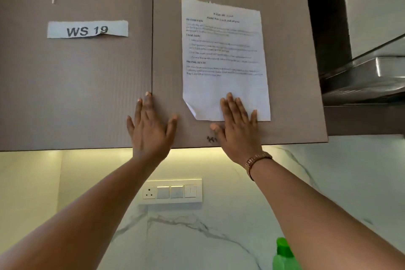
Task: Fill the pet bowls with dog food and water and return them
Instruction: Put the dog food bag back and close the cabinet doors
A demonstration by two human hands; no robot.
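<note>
I see a taupe wall cabinet filling the upper view. On its right door a printed task sheet hangs upright, long axis vertical. My left hand lies flat, fingers spread, at the door seam, holding nothing. My right hand presses open-palmed on the sheet's lower edge. A "WS 19" label sits on the left door. I cannot locate any pet bowls.

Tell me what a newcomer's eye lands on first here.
Two bare hands pressed flat on a grey-brown cabinet door: the left hand at the door's seam, the right hand overlapping the bottom of a printed sheet stuck to it. On the neighbouring door, a paper label reads WS 19.
</note>
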